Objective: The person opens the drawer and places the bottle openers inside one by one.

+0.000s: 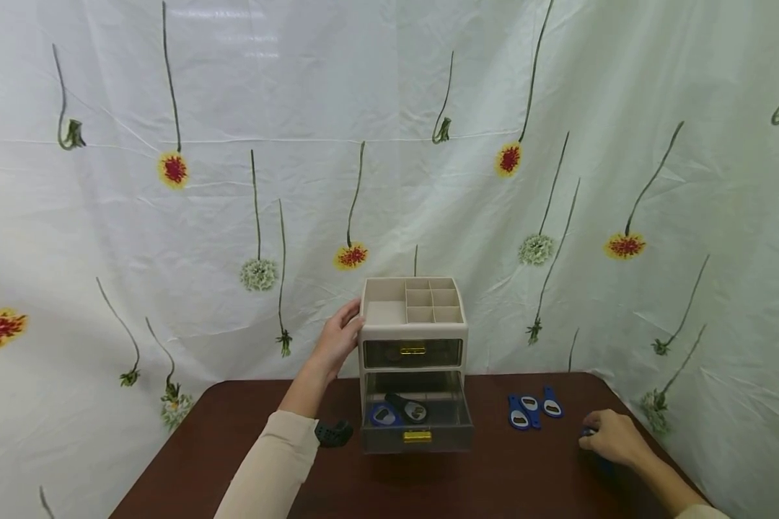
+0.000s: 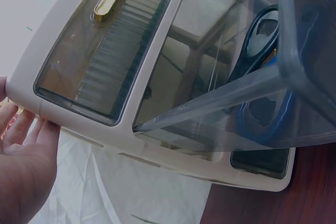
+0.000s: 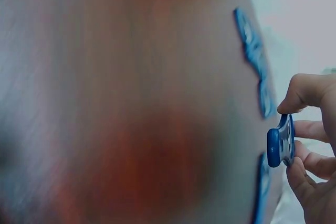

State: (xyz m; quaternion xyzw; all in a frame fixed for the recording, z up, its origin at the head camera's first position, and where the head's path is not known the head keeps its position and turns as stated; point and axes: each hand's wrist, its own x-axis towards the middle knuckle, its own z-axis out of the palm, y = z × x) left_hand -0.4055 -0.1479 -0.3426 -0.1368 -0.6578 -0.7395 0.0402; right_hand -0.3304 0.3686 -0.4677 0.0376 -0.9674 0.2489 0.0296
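A beige drawer unit (image 1: 412, 331) stands on the table, its clear lower drawer (image 1: 441, 438) pulled out. Inside lie a blue bottle opener (image 1: 384, 414) and a black bottle opener (image 1: 415, 411). My left hand (image 1: 336, 340) rests against the unit's upper left side, fingers fairly straight along the edge in the left wrist view. Over at the right, my right hand (image 1: 613, 436) pinches a blue bottle opener (image 3: 281, 140) between thumb and fingers, close to the tabletop. Another blue bottle opener (image 3: 261, 190) lies beside that hand, mostly hidden by it in the head view.
Several more blue bottle openers (image 1: 519, 414) lie between the unit and my right hand. The unit's upper drawer (image 1: 441, 353) is closed, with open compartments (image 1: 387, 311) on top. A flower-print cloth (image 1: 311, 86) hangs behind the dark red table (image 1: 493, 476).
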